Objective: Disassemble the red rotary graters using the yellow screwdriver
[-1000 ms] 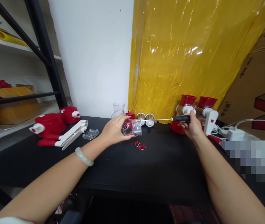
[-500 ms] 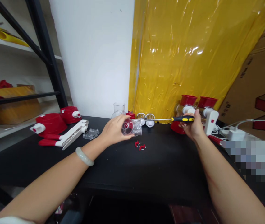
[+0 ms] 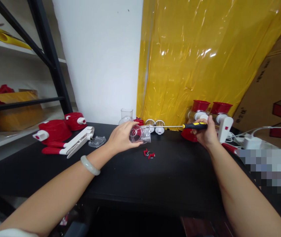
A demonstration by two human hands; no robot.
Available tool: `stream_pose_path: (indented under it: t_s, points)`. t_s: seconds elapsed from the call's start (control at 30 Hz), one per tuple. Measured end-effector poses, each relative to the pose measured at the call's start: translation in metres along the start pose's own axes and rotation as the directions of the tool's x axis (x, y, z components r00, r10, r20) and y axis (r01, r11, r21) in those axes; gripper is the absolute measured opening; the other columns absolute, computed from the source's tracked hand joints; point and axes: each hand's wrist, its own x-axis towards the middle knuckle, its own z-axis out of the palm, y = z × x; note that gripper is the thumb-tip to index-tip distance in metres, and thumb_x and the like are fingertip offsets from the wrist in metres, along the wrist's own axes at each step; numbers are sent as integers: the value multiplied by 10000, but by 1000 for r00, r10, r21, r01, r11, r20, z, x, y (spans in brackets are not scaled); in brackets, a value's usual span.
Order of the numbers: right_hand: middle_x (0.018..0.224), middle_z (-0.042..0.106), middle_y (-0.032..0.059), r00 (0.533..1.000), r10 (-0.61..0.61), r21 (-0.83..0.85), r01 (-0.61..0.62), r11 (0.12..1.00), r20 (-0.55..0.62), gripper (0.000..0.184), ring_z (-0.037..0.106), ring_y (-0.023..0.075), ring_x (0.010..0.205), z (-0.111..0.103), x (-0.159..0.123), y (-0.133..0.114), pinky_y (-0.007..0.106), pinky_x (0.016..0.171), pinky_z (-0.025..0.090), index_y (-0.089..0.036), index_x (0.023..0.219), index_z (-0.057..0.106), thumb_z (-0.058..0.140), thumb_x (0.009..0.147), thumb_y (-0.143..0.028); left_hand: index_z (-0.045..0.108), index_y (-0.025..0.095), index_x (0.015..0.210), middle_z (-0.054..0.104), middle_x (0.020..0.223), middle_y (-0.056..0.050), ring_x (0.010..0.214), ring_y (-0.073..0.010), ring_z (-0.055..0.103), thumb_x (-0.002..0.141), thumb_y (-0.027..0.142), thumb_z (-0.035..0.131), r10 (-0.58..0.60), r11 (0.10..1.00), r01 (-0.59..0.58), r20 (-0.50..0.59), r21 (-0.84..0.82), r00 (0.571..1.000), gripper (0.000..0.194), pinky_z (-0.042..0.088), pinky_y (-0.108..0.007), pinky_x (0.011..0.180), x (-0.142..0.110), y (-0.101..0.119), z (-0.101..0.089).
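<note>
My left hand [image 3: 121, 138] is closed around a clear plastic housing [image 3: 146, 135], lying sideways with its round opening facing me and some red showing inside. In my right hand [image 3: 207, 132] is a screwdriver [image 3: 195, 126] with a black and yellow handle. Its long shaft points left, and the tip meets the upper part of the housing; the exact contact point is too small to make out. Just below, small red clips [image 3: 151, 155] with metal pins lie on the black table [image 3: 140, 184].
Red bases [image 3: 55, 131], white crank handles [image 3: 77, 143] with red grips and a clear ring [image 3: 97, 141] lie at left. Grater drums [image 3: 159, 127] and another clear housing [image 3: 126, 115] stand behind. At right are red-topped graters [image 3: 221, 108], a white charger [image 3: 252, 141] with cables and a cardboard box [image 3: 259, 89].
The screwdriver handle has rotated in my right hand, showing more yellow than at first. My left hand keeps the housing in nearly the same place.
</note>
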Motion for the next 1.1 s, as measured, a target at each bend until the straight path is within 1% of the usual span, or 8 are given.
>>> stream_pose_path:
  t_s: [0.1, 0.3, 0.47, 0.6, 0.73, 0.83, 0.97, 1.1]
  points:
    - [380, 316, -91, 1000, 11, -96, -11, 995, 0, 326, 288, 74, 315, -1, 3, 5, 242, 355, 385, -228, 668, 548, 670, 737, -522, 457, 217, 1276, 599, 1223, -113, 1120, -292, 581, 702, 491, 714, 2, 1000, -2, -10, -7, 1000, 686, 481, -456, 945, 0, 1, -1]
    - [679, 594, -41, 998, 55, 127, -52, 991, -20, 179, 586, 130, 620, -1, -1, -2, 285, 550, 542, -239, 723, 558, 684, 599, -211, 468, 214, 1261, 595, 1232, -119, 1131, -299, 577, 697, 501, 717, 11, 1000, -11, 0, -5, 1000, 681, 479, -455, 947, 0, 2, -1]
    - [642, 595, 1, 1000, 19, 74, -19, 997, 12, 310, 584, 156, 564, -4, 1, -2, 296, 455, 495, -231, 701, 569, 608, 730, -537, 456, 216, 1270, 594, 1241, -112, 1124, -291, 582, 701, 492, 715, 11, 1000, -11, -1, -2, 1000, 684, 479, -448, 950, 1, 1, 0]
    - [388, 358, -76, 996, -60, -182, 49, 982, -59, 389, 305, 78, 301, -6, 7, 8, 229, 306, 292, -227, 658, 550, 642, 733, -598, 454, 210, 1269, 594, 1233, -119, 1132, -293, 577, 700, 507, 713, 12, 1000, -12, -3, 11, 1000, 691, 477, -444, 957, 1, 1, -1]
    - [548, 523, -66, 997, -19, 10, 20, 1000, -68, 203, 487, 97, 449, -4, 4, 4, 242, 424, 458, -239, 693, 552, 733, 612, -285, 455, 214, 1264, 598, 1228, -112, 1123, -287, 585, 704, 497, 714, 21, 1000, -21, -3, 11, 1000, 678, 485, -435, 948, 1, 3, -2]
    - [722, 612, -29, 999, 29, 193, -31, 981, 13, 197, 612, 144, 697, -1, -1, -5, 298, 587, 554, -243, 748, 582, 680, 577, -237, 459, 211, 1259, 595, 1237, -116, 1129, -289, 583, 702, 492, 717, 27, 1000, -27, -10, 8, 1000, 675, 480, -438, 958, 1, 4, -2]
    - [691, 606, 5, 1000, -18, 143, 17, 990, 3, 273, 604, 152, 644, -3, 0, -5, 276, 491, 512, -227, 714, 592, 633, 697, -497, 463, 208, 1261, 599, 1230, -120, 1124, -292, 586, 705, 500, 713, 26, 1000, -26, -15, -8, 1000, 675, 480, -441, 958, 1, 3, -2]
    - [472, 472, -21, 993, -77, -205, 56, 977, -94, 554, 402, 99, 349, -9, 8, 5, 223, 285, 252, -215, 661, 576, 498, 730, -759, 465, 217, 1262, 602, 1227, -113, 1124, -294, 587, 707, 500, 713, 34, 999, -35, -36, -12, 999, 671, 482, -446, 954, 1, 2, -1]
